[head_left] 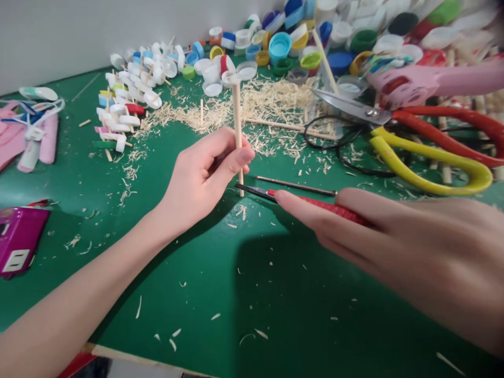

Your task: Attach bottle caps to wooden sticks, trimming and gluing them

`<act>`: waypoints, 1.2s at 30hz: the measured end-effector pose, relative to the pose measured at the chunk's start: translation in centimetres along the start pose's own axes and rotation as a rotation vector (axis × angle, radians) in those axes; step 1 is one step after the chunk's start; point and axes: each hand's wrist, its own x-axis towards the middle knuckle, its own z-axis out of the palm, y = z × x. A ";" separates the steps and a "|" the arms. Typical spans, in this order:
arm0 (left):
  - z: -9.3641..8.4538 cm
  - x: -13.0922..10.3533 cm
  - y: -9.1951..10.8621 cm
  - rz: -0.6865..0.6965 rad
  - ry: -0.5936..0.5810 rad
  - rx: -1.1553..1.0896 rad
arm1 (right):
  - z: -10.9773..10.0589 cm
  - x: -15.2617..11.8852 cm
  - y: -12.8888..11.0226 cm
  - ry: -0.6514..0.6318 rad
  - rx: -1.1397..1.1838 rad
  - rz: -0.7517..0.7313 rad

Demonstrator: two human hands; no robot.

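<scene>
My left hand (207, 173) pinches a thin wooden stick (237, 113) between thumb and fingers, holding it nearly upright over the table. The stick's lower end pokes out below my fingers. My right hand (397, 241) is closed around the red handle of a craft knife (326, 206), index finger stretched along it. The dark blade (252, 190) points left and lies against the stick near its lower end; whether it cuts in, I cannot tell. Just behind the knife, a thin metal rod (295, 185) rests on the table.
Wood shavings (275, 100) spread over the green table (177, 294). Bottle caps (280, 47) pile up at the back, with caps on sticks (122, 115) at back left. Scissors (433, 142), black cord (346, 152) and a pink tool (425, 84) lie right. A purple box (21, 239) sits left.
</scene>
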 end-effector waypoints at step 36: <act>-1.1 -0.3 0.5 -0.093 -0.078 -0.015 | -1.1 3.2 0.6 0.115 0.074 -0.083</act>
